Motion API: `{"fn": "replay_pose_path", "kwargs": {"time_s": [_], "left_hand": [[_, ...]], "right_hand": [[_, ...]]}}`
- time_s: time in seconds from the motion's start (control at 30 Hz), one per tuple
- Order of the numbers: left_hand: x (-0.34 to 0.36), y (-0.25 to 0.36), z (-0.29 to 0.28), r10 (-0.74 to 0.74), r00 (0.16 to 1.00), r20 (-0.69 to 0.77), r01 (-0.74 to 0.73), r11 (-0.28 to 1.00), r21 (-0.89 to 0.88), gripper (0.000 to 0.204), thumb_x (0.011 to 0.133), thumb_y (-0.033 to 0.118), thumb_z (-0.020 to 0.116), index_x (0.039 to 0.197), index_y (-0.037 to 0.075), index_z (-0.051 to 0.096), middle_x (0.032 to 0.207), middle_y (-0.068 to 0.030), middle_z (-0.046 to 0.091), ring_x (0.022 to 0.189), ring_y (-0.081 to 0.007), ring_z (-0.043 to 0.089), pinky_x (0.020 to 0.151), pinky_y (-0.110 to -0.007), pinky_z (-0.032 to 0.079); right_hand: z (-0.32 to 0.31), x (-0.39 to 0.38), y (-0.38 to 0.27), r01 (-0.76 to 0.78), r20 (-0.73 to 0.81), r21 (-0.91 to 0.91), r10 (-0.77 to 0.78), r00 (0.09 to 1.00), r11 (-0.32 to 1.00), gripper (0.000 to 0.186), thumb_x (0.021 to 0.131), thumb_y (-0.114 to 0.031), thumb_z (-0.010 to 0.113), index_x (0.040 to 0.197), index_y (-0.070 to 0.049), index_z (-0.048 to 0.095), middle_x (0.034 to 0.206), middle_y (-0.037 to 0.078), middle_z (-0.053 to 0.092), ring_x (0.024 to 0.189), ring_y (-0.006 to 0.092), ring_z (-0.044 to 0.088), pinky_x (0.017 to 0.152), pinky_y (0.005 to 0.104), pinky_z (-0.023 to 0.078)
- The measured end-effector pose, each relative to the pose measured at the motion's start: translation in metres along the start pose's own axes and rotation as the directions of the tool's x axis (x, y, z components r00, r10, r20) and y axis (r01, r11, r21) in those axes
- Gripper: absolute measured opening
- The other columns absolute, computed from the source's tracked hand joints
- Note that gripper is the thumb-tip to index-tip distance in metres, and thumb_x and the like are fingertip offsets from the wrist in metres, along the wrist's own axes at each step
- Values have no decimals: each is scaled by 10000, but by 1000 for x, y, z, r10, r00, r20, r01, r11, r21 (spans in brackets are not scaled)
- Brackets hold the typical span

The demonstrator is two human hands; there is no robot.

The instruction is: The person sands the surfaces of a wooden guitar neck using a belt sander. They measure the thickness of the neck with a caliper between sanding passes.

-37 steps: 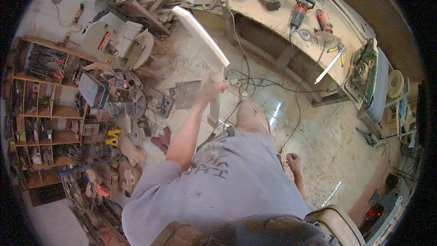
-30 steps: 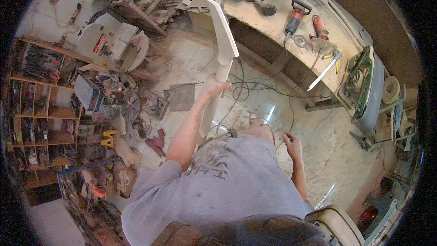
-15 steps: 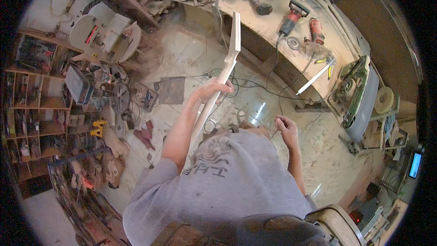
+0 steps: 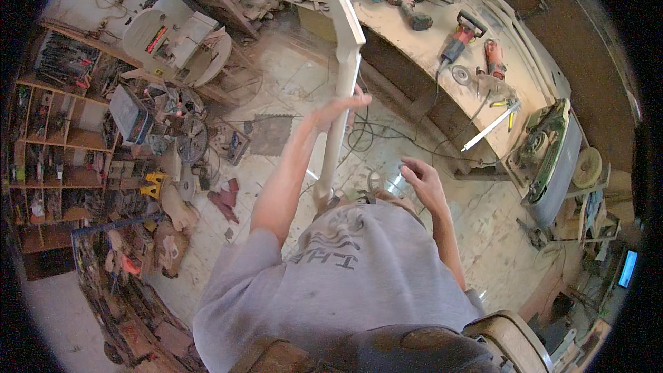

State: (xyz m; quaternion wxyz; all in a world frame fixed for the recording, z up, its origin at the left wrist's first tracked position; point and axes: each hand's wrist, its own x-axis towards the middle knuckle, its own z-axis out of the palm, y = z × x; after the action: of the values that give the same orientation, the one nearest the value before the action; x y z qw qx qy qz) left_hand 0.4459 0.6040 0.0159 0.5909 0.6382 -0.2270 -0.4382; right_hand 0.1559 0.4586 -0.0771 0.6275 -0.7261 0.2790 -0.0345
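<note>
My left hand is closed around the middle of a long pale wooden guitar neck. The neck stands nearly upright in the picture, its wide angled head at the top and its lower end near my waist. Part of its shaft is hidden behind the fingers. My right hand hovers in front of my body at the right, apart from the neck. Its fingers are loosely bent, with a gap to the thumb and nothing visible in them.
A workbench at the upper right carries a cordless drill, a red-and-black power tool and a red grinder. Cables lie on the floor. Shelves line the left. A disc-shaped machine table stands upper left.
The guitar neck has moved up and turned more upright, its head now reaching the top of the picture. My left hand rose with it. My right hand shifted slightly left and up.
</note>
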Motion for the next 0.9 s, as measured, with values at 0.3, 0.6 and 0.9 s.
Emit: {"fn": "replay_pose_path", "kwargs": {"time_s": [0.3,0.6,0.9], "left_hand": [[2,56,-14,190,849,-494,-399,843,-361,636,812,645,755,1004,74,552,719,-32,594,695,-239,677,643,-405,557],[-30,18,-61,118,823,-556,-526,527,-667,664,1005,686,414,1082,33,503,918,-109,556,896,-316,598,894,-521,499],[-53,-30,-81,269,834,-483,-551,339,-763,648,1004,685,412,1138,61,525,837,-62,539,760,-241,541,786,-442,491]], "right_hand": [[44,16,-43,316,5,-599,-391,920,736,905,798,-471,819,1515,-92,417,1289,249,614,1210,419,580,1066,479,455],[11,-8,-88,304,68,-555,-321,944,774,646,685,-365,812,1190,5,651,1003,220,720,947,381,698,846,447,539],[31,-24,-99,221,315,-336,-112,943,916,745,695,-436,760,1229,70,643,972,207,717,946,323,683,861,389,511]]}}
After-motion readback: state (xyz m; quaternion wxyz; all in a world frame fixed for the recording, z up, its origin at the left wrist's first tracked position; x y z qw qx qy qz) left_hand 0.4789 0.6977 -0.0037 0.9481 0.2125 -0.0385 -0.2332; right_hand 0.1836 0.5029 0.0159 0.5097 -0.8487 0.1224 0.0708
